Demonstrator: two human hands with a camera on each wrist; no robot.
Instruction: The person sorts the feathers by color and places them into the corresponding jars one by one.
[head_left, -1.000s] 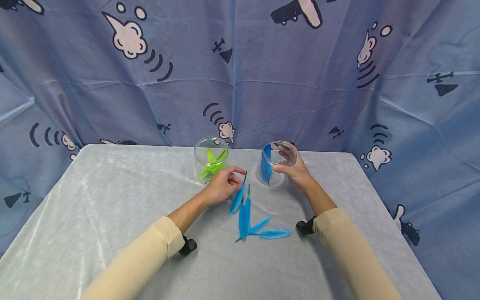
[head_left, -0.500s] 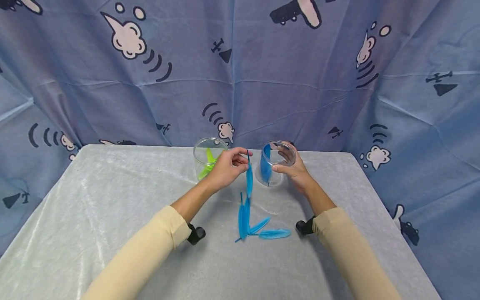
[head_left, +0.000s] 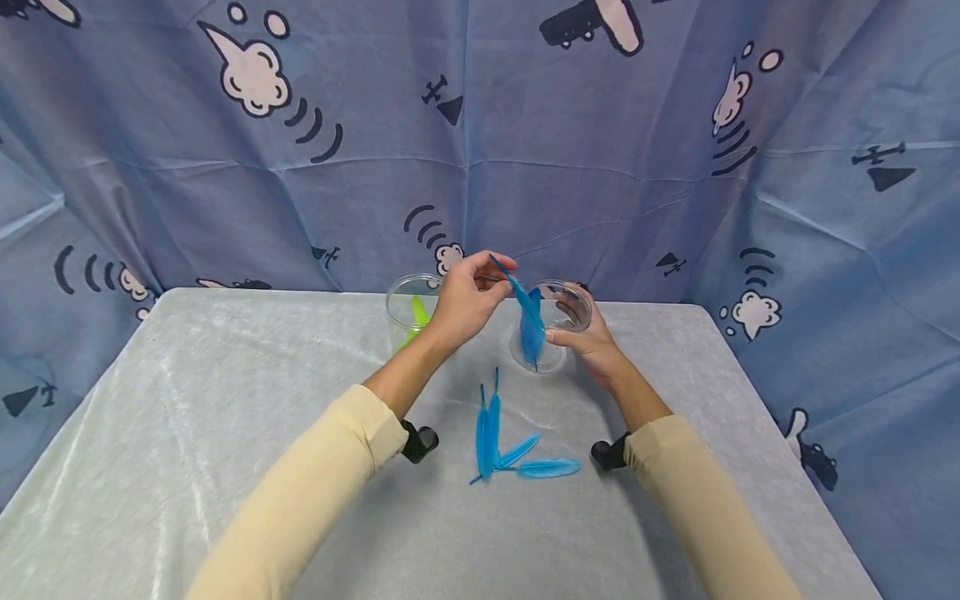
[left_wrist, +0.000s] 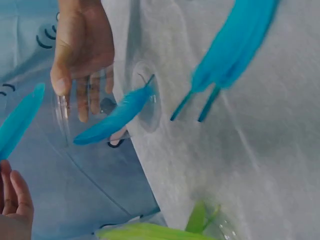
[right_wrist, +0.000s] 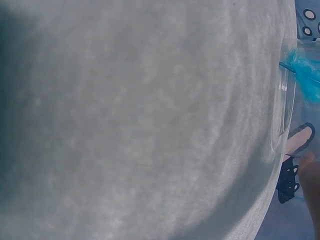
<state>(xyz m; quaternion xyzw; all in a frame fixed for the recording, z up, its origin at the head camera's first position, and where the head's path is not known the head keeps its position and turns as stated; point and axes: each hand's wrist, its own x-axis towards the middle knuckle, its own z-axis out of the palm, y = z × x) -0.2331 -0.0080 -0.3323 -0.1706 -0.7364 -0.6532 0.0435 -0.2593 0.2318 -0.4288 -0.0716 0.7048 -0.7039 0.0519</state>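
My left hand (head_left: pixel 468 300) pinches a blue feather (head_left: pixel 516 285) near its quill. The feather slants down over the mouth of a clear jar (head_left: pixel 553 360); whether its lower end is inside is hard to tell. My right hand (head_left: pixel 592 337) grips that jar from the right side, thumb in front. Inside it stands another blue feather (left_wrist: pixel 117 117), seen through the wall in the left wrist view. Several loose blue feathers (head_left: pixel 491 433) lie on the table in front of the jar, two lengthwise and others pointing right. The right wrist view catches only the jar's edge and a blue feather (right_wrist: pixel 307 75).
A second clear jar (head_left: pixel 389 310) holding green feathers (head_left: pixel 419 310) stands at the back left, partly behind my left hand. The table (head_left: pixel 225 400) has a pale grey cloth. A blue printed curtain (head_left: pixel 570 167) hangs right behind its back edge.
My left hand has lifted one blue feather off the table and carried it up and to the right, over the jar. The right hand and its jar have stayed in place.
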